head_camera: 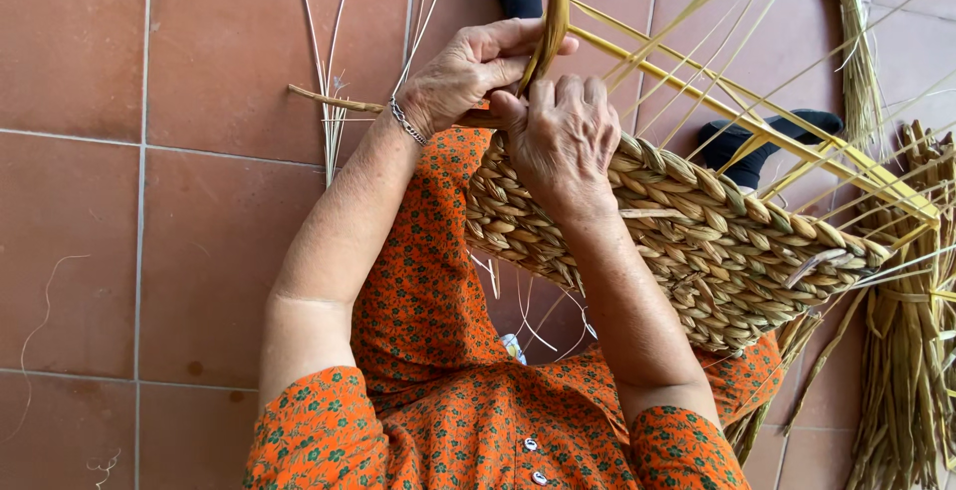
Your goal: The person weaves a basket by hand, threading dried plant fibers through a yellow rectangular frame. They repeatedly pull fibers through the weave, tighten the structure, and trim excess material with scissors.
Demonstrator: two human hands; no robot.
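Both hands meet at the upper middle of the frame: the left hand (468, 70) pinches a flat yellow-green rush strand (551, 27) between thumb and fingers, while the right hand (560, 141) lies knuckles-up on the rim of the weave, fingers curled onto it, though what they grip underneath I cannot quite make out. Largest around them is the terracotta tiled floor (199, 231), filling the left half. Next, the woven rush basket (697, 241), thick plaited rows running from center to the right edge, resting on the orange floral dress (438, 390). Loose rush bundles (906, 351) lie at lower right; thin upright stakes (737, 117) fan toward upper right. A silver bracelet (406, 122) circles the left wrist.
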